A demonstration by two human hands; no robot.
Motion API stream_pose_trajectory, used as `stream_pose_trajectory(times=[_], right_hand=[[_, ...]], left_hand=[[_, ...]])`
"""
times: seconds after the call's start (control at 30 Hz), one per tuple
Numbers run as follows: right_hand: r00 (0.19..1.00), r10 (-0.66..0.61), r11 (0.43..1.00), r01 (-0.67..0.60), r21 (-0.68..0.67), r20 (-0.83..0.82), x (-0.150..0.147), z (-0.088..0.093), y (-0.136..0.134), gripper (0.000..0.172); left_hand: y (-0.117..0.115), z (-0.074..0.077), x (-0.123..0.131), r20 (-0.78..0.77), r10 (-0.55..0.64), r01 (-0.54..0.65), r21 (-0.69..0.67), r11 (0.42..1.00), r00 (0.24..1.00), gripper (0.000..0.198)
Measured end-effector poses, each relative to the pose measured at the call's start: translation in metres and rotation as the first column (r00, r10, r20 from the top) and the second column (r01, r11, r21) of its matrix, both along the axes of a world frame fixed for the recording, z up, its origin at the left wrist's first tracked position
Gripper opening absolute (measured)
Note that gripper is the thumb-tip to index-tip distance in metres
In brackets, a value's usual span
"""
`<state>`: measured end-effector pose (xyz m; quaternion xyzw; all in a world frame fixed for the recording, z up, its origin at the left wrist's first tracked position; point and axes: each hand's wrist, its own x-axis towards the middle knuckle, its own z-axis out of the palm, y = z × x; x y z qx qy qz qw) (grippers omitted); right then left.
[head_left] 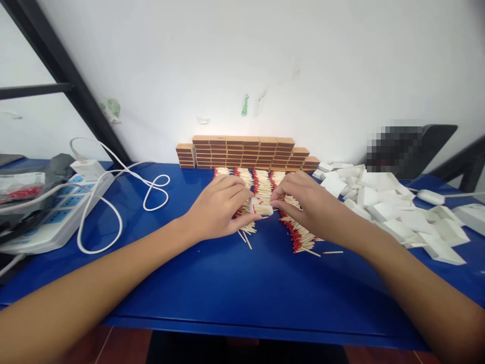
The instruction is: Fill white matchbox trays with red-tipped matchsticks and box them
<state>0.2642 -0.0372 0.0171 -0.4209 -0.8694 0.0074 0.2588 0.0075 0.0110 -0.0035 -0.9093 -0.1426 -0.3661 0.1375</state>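
Note:
My left hand (222,205) grips a small white matchbox tray (261,208) by its left end, thumb in front and fingers behind. Matches with red heads lie inside the tray. At the tray's right end, the thumb and forefinger of my right hand (312,205) are pinched together; what sits between them is too small to make out. Rows of loose red-headed matches (262,183) spread behind and beneath both hands. A further heap of matches (301,235) lies by my right hand, and a single match (332,252) rests apart from it.
Closed matchboxes (242,151) are stacked against the wall. On the right lies a pile of white trays (401,202), with a dark upright device (435,151) behind. A power strip (56,220) and looping white cable (119,222) occupy the left of the blue table (242,283).

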Motion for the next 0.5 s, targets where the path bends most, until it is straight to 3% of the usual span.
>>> stream_pose_trajectory(times=[0.17, 0.5], right_hand=[[1.0, 0.02, 1.0, -0.02, -0.001, 0.01, -0.005, 0.003, -0.005, 0.012], [0.998, 0.051, 0.999, -0.051, 0.003, -0.043, -0.011, 0.002, -0.008, 0.011]], left_hand=[[-0.003, 0.0, 0.002, 0.021, -0.025, 0.024, 0.026, 0.999, 0.999, 0.038], [-0.004, -0.001, 0.002, 0.046, -0.01, 0.014, -0.076, 0.997, 0.999, 0.035]])
